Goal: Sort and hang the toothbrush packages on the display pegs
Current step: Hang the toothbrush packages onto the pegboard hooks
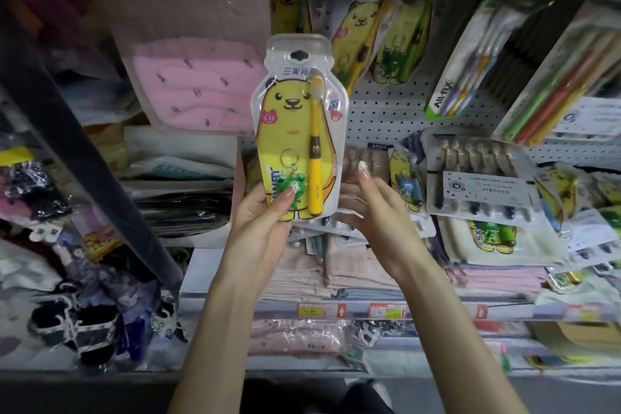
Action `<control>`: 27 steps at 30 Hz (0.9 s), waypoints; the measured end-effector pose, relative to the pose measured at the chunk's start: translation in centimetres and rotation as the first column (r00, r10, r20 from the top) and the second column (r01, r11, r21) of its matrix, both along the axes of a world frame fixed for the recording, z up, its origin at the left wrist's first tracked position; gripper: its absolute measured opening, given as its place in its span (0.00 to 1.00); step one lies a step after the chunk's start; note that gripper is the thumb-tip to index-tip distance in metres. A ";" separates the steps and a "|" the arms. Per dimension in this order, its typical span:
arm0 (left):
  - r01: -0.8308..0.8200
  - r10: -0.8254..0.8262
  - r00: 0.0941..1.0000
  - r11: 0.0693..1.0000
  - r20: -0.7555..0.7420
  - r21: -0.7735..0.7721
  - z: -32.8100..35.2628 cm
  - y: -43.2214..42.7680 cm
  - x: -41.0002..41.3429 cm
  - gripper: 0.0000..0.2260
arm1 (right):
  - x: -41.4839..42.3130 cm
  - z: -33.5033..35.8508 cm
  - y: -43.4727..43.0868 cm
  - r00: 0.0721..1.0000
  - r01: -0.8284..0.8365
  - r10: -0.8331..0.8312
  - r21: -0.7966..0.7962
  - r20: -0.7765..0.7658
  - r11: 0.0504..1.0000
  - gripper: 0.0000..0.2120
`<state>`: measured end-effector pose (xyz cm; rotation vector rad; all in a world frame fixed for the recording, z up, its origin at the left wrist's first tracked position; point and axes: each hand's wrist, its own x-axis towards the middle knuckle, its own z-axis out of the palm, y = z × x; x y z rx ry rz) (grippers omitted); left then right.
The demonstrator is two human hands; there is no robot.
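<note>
Both forearms come up from the bottom centre of the frame. Left hand point(260, 225) is clamped on the lower edge of a yellow bear toothbrush package point(297, 131), thumb across the front over a green frog keychain point(291, 190) sealed inside; package upright at frame centre, hang hole at its top free. Yellow toothbrush point(316, 144) sits in the package's right side, bristles up. Right hand point(373, 212) is just right of the package bottom, fingers spread and loose, holding nothing, not clearly touching the package.

Below and behind the hands, folded beige towels point(302, 276) lie stacked on the shelf point(208, 282), price tags point(353, 311) along its front edge. Right of centre, a multi-pack of brushes point(480, 178) and more bear packages lie in a loose heap. Left centre, a pink packaged towel point(198, 84) leans upright. A dark diagonal bar point(84, 151) crosses the left side.

Farther back, white pegboard point(386, 111) fills centre-right; similar yellow bear packages point(356, 33) hang at upper centre, angled adult brush packs point(470, 57) at upper right. The held package covers part of the pegboard.
</note>
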<state>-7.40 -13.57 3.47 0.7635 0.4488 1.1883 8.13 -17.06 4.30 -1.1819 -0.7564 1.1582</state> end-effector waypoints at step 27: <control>0.044 -0.046 0.999 0.994 0.017 0.095 1.6 -0.8 1.2 0.15 | 2.0 1.9 -2.3 0.989 0.025 -0.078 0.370 0.129 0.929 0.15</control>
